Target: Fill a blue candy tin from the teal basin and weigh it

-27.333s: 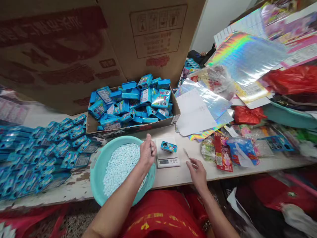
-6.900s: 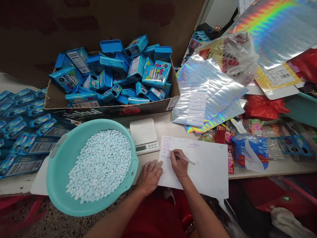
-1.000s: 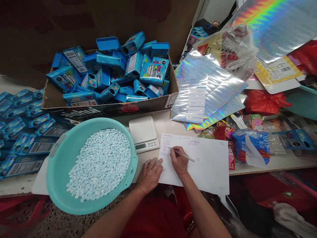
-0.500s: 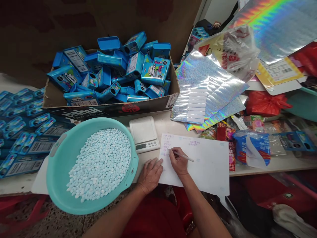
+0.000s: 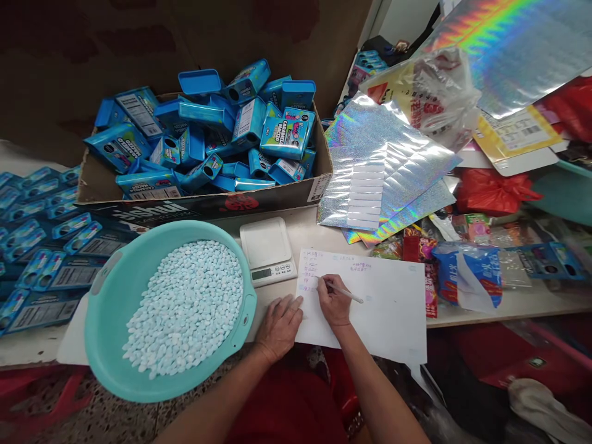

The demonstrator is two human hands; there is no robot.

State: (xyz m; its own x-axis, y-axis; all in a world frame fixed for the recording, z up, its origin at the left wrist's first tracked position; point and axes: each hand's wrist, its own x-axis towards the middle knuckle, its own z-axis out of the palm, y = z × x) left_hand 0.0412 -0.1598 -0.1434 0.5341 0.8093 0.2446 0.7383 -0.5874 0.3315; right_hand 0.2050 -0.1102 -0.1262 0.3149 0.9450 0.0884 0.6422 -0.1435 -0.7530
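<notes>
Right hand (image 5: pixel 335 301) is curled snug round a slim pen (image 5: pixel 348 293), tip down at the handwritten sheet (image 5: pixel 383 324), which is just right of the digital scale (image 5: pixel 267 245) and a bit nearer. Left hand (image 5: pixel 280 325) is basically flat, holding nothing, this side of the scale. Teal basin (image 5: pixel 105 345) is just left of it.

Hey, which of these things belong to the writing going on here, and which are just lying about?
Belongs, by the look of it:
- pen, in the right hand
- white sheet, left hand at its edge

Probably just lying about:
- scale
- bowl of pale-blue pieces
- box of blue packs
- shiny sheets
- red bag
</notes>
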